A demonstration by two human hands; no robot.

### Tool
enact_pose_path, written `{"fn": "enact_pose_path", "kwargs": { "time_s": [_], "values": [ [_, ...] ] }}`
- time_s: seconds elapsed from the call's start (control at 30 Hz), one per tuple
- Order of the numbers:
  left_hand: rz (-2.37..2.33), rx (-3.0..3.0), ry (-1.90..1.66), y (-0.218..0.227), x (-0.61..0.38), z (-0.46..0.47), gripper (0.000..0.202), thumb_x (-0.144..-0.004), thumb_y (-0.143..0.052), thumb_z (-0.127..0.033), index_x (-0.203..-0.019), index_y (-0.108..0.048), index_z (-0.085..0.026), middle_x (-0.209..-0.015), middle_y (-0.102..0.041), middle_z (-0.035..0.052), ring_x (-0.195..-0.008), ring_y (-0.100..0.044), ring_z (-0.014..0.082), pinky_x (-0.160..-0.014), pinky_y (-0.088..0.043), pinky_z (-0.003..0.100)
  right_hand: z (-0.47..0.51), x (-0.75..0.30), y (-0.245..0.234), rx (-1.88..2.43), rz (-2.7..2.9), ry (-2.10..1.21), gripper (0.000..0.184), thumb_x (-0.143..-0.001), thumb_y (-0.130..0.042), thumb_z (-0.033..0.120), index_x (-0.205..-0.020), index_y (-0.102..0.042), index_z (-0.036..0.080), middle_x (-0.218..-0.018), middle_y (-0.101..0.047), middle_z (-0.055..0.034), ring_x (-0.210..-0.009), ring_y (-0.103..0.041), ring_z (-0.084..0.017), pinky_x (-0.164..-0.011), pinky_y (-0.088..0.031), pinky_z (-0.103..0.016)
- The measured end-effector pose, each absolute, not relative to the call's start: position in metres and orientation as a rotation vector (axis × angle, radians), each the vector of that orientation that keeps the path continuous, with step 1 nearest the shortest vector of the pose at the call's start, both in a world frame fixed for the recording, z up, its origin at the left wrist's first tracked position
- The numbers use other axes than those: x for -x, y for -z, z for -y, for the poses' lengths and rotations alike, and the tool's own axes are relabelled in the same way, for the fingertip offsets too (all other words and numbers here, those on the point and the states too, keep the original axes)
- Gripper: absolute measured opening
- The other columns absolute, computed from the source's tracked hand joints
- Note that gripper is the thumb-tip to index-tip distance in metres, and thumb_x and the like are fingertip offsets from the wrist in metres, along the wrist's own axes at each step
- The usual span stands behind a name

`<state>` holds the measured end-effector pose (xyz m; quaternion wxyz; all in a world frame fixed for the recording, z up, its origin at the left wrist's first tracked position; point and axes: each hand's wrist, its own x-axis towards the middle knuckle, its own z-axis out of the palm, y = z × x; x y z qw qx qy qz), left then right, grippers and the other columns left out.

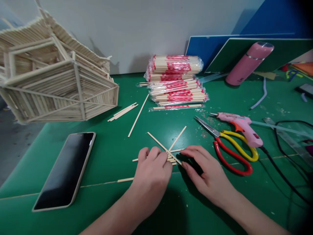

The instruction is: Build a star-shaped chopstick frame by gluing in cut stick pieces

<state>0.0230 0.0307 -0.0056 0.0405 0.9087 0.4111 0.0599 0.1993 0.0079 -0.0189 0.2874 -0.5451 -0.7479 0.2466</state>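
My left hand [153,171] is curled, palm down, over a small bunch of thin wooden chopsticks [172,160], and its fingertips are hidden beneath it. A diagonal chopstick [157,142] lies across the bunch. At its lower end is my right hand [207,169], with thumb and forefinger closing loosely around the chopstick ends. Another chopstick [178,137] slants up and away behind the hands. One more piece [125,180] pokes out to the left of my left wrist.
A large chopstick-built model [80,85] stands at the left, behind a phone [66,169]. Wrapped chopstick packs [177,78] are piled at the back, with loose sticks [123,112] nearby. On the right lie scissors [232,156], a corded pink glue gun [244,125] and a leaning pink flask [249,63].
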Motion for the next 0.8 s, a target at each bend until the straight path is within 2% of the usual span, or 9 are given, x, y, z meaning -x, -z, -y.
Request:
{"fn": "enact_pose_path", "kwargs": {
  "time_s": [0.43, 0.7, 0.8],
  "values": [
    [-1.253, -2.814, -0.159, 0.0073, -0.0265, -0.0319, 0.014, -0.075, -0.049, -0.009, -0.065, -0.051, -0.018, -0.071, -0.051, 0.0015, -0.075, -0.04, 0.0194, -0.068, -0.028, 0.04, -0.0055, -0.1962, 0.022, 1.474, 2.073, -0.633, 0.024, -0.08, -0.047, 0.021, -0.104, -0.051, 0.022, -0.102, -0.055, -0.0061, -0.092, -0.051, -0.019, -0.079, -0.041, -0.036],
    [-1.304, -2.761, -0.256, 0.0094, -0.027, -0.0348, 0.013, -0.076, -0.052, -0.014, -0.064, -0.051, -0.018, -0.068, -0.051, 0.0006, -0.071, -0.039, 0.0179, -0.065, -0.027, 0.037, -0.0062, -0.195, 0.025, 1.482, 2.094, -0.626, 0.024, -0.079, -0.049, 0.021, -0.102, -0.052, 0.023, -0.1, -0.055, -0.0039, -0.091, -0.05, -0.018, -0.077, -0.039, -0.034],
    [-1.351, -2.718, -0.303, 0.0064, -0.0249, -0.0359, 0.015, -0.078, -0.051, -0.02, -0.063, -0.052, -0.018, -0.068, -0.052, 0.0008, -0.07, -0.041, 0.0183, -0.064, -0.027, 0.036, -0.0064, -0.1942, 0.0239, 1.488, 2.096, -0.634, 0.023, -0.079, -0.05, 0.022, -0.102, -0.052, 0.023, -0.1, -0.055, -0.0036, -0.09, -0.05, -0.018, -0.076, -0.038, -0.034]
  ]
}}
